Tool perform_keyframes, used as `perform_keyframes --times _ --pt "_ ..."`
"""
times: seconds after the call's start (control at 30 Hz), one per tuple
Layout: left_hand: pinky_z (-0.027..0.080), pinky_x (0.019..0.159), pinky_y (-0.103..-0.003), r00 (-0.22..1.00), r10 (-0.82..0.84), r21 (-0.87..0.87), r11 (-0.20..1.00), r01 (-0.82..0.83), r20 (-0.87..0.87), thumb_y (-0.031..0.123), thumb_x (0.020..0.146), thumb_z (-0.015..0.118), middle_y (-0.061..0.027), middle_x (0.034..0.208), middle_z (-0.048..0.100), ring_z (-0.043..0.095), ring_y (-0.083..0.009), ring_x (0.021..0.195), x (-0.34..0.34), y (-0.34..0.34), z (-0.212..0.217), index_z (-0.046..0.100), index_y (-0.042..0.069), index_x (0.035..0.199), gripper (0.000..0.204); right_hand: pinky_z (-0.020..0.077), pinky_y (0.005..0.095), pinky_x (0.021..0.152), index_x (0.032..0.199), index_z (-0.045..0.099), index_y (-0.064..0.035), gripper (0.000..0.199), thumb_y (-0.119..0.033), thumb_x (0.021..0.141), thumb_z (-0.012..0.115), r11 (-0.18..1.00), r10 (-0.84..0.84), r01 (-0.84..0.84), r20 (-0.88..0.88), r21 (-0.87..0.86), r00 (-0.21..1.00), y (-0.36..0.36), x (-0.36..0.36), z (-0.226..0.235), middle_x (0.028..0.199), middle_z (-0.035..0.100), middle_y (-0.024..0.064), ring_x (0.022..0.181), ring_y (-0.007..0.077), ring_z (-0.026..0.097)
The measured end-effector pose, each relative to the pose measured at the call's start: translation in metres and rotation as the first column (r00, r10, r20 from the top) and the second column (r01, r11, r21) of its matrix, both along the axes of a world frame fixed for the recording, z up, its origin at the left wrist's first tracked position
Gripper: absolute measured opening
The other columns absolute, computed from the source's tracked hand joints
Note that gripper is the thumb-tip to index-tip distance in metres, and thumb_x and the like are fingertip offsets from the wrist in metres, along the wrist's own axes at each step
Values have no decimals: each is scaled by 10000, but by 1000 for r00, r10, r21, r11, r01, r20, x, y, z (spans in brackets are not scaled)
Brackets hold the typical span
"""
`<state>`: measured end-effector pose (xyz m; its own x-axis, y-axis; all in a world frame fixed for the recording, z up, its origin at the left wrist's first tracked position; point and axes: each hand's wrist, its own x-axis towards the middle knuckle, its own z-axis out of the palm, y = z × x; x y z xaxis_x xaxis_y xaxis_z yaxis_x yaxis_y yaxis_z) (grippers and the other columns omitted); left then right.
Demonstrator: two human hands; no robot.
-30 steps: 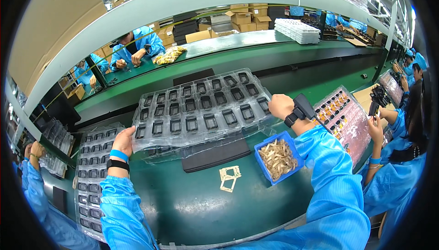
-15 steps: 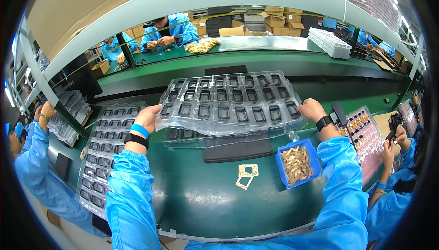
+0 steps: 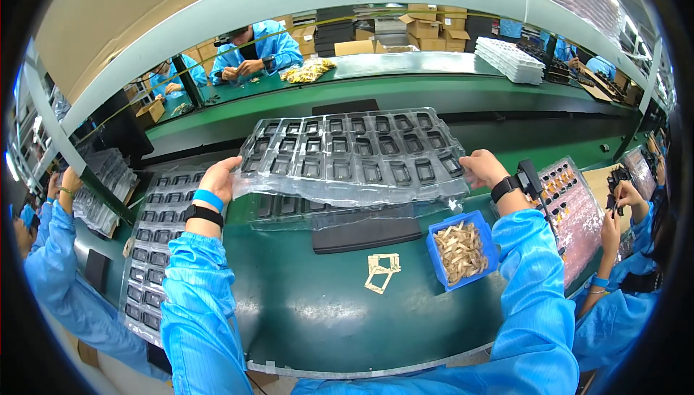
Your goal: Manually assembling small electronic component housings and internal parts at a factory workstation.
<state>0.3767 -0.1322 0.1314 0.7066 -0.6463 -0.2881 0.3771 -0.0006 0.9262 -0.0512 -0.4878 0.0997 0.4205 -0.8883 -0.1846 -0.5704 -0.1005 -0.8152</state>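
Clear moulded plastic tray with rows of dark square parts in its pockets point(image 3: 350, 153), held up off the green work surface point(image 3: 318, 315) and tilted away, far edge higher than the near one. Left hand point(image 3: 217, 178) gripping the tray's left near corner — fingers curled over the rim, thumb seemingly underneath, though hidden from here. Right hand point(image 3: 483, 167) closed on the right near corner, fingers pinching the thin edge. Loose clear film hanging below the near edge, just above a second tray lying flat point(image 3: 289, 207) and a long black bar point(image 3: 367, 234).

Best handled level: with pockets this shallow, a steep tilt would probably let parts slide out. Equal lift at both corners, no twisting, since the thin plastic likely flexes. Worth keeping the hanging film clear of the blue bin of pale metal pieces point(image 3: 463, 250) near the right wrist, and of the small flat frames point(image 3: 383, 271) on the mat. Another long grey tray of black parts point(image 3: 152, 250) lying to the left — touching nothing held
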Motion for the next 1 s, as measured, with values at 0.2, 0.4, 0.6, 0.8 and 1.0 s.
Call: perform_keyframes --times 0.2,0.4,0.6,0.8,1.0 --pt "493 930 -441 994 -77 2 997 77 -77 237 951 513 -185 1134 627 621 -325 999 22 18 -16 541 -14 1197 353 550 322 557 993 571 -10 327 -235 817 730 907 -154 -7 347 420 925 0 5 -2 879 609 134 642 216 608" --pt "498 926 -453 995 26 -2 1000 -27 -98 208 946 517 -204 1150 613 613 -337 1017 9 8 -8 526 -28 1198 346 545 322 539 960 585 29 343 -208 791 767 855 -212 -69 469 513 857 -9 -8 -10 859 606 133 607 210 596" --pt "502 918 -464 996 10 -19 1000 -12 -87 210 940 528 -203 1142 618 616 -349 1008 12 8 -8 528 -30 1190 346 518 332 572 918 595 32 337 -206 778 789 907 -140 8 283 422 949 -7 1 -27 776 565 82 655 191 564" --pt "509 901 -467 998 10 6 1000 -9 -64 194 939 525 -185 1129 626 622 -341 987 10 8 -10 549 -22 1168 315 551 358 664 928 624 35 453 -333 739 809 964 -22 37 -61 264 998 8 3 -8 864 623 133 769 226 628" --pt "512 887 -471 997 -1 -6 1000 1 -74 185 939 526 -172 1113 634 624 -335 972 15 9 -13 555 -19 1168 308 524 330 596 719 622 -18 367 -335 723 806 990 -66 76 -84 119 994 9 4 0 685 597 62 623 174 581"
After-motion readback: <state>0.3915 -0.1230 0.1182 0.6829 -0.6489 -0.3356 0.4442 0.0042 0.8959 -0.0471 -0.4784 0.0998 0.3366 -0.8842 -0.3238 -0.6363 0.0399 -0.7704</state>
